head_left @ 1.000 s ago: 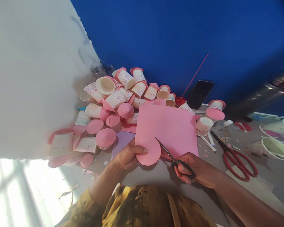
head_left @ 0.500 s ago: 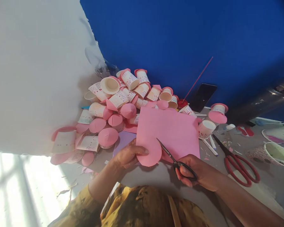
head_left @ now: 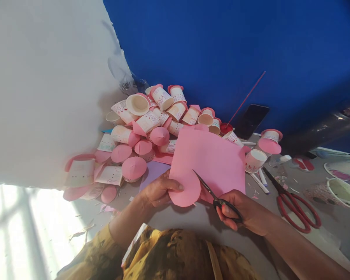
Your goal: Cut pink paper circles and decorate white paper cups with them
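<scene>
My left hand [head_left: 159, 191] pinches the lower left edge of a pink paper sheet [head_left: 212, 161], beside a rounded lobe cut into its bottom edge. My right hand [head_left: 243, 212] grips small black-handled scissors [head_left: 212, 192]. Their blades reach into the sheet just to the right of the lobe. The sheet is held above a grey table [head_left: 198, 217].
A heap of paper cups with pink discs [head_left: 151, 128] lies behind the sheet. Large red-handled scissors [head_left: 294, 200], pens [head_left: 258, 181], a dark phone [head_left: 251, 120] and two bowls [head_left: 335, 188] lie to the right. A blue wall stands behind.
The scissor blades have worked slightly further along the curve of the lobe. The camera view has shifted a little; both hands keep their hold.
</scene>
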